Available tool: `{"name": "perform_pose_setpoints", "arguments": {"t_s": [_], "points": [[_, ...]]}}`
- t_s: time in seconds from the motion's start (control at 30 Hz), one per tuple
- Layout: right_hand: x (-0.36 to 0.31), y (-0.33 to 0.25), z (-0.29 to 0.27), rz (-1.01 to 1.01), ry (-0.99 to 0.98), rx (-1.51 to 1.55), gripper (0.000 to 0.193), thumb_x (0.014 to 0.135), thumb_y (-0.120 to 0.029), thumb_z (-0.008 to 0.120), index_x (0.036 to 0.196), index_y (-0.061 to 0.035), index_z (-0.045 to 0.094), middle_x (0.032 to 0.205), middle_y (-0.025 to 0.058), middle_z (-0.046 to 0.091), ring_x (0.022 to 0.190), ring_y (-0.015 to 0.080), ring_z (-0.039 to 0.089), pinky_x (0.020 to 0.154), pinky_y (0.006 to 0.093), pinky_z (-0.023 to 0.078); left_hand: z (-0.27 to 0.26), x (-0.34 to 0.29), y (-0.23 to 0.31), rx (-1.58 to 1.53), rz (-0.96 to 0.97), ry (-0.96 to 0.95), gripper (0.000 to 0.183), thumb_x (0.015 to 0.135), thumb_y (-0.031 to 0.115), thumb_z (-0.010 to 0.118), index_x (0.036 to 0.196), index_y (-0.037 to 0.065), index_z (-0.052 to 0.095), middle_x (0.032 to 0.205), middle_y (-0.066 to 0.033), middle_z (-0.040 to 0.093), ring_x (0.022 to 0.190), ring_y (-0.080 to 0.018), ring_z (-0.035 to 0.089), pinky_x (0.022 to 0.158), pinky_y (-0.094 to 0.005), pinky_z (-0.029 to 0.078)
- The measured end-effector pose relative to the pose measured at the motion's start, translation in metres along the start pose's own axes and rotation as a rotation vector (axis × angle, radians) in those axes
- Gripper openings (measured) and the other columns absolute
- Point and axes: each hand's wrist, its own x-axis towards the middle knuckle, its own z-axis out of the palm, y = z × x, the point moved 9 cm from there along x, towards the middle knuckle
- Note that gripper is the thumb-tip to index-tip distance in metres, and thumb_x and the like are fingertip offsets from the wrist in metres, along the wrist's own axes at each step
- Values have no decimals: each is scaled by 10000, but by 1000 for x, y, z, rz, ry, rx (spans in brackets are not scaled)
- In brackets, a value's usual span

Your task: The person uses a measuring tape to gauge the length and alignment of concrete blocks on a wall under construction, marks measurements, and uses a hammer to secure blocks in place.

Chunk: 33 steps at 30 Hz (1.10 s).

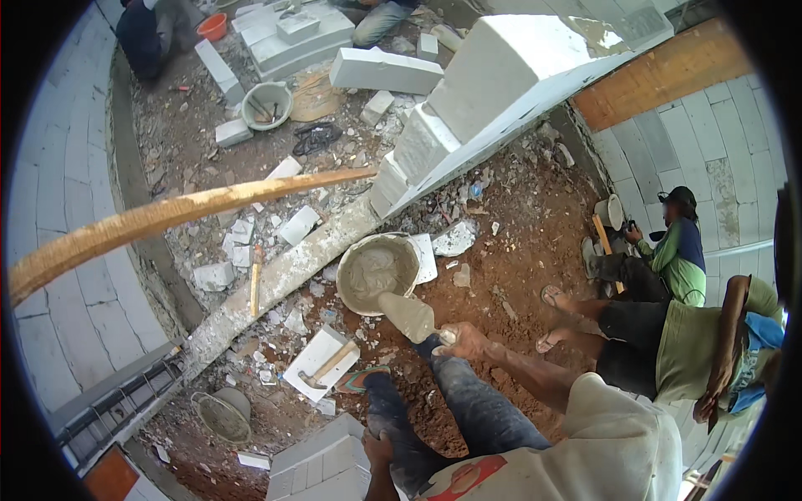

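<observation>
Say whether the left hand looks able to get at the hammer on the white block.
Probably yes, perhaps stooping: the hammer lies uncovered on the white block beside the left foot, and nothing apparent blocks the left hand.

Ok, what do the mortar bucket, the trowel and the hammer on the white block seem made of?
Mortar bucket: probably plastic, dull and pale, thin-rimmed. Trowel: blade likely metal, though a matte grey coating hides its finish. Hammer: tan handle looks wooden; greyish head, probably steel.

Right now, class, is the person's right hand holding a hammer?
No, the right hand grips a trowel, while a hammer lies on a white block.
</observation>
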Motion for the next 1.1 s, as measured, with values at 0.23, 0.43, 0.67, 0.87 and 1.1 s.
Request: {"name": "perform_pose_setpoints", "arguments": {"t_s": [0.23,0.43,0.67,0.87,1.1], "points": [[-130,-134,-113,-80,207,207,367,882,-374,840,919,-60,653,783,-16,572,731,100,512,654,324,446,-73,-10,59,21,384,55,322,925,268,616,950,-38,712,810,-184,698,846,-294,669,774,-448,497],[-181,-245,-274,-413,407,137,254,997,-276,634,1098,-44,656,806,52,635,714,153,581,667,344,482,-133,-35,144,-222,385,187,265,883,174,616,973,-70,668,849,-185,693,773,-286,615,716,-438,489],[-221,-366,-407,-720,799,-621,260,958,-222,651,1138,-34,652,1005,152,701,856,330,712,742,453,563,-140,-27,182,-523,195,311,412,908,199,644,1212,-75,688,1009,-227,745,914,-284,690,817,-409,525],[-201,-410,-440,-647,902,-1054,244,926,-174,630,1143,-66,658,1062,142,690,983,325,701,787,437,604,-132,-16,169,-282,243,185,252,894,230,670,1013,15,720,891,-201,718,861,-299,688,780,-427,526],[-168,-410,-427,-580,909,-1214,302,893,-103,584,1188,-76,644,1077,125,677,1034,302,681,777,417,608,-140,-42,195,543,847,343,177,926,194,576,846,58,654,869,-168,673,831,-359,672,737,-472,531]]}}
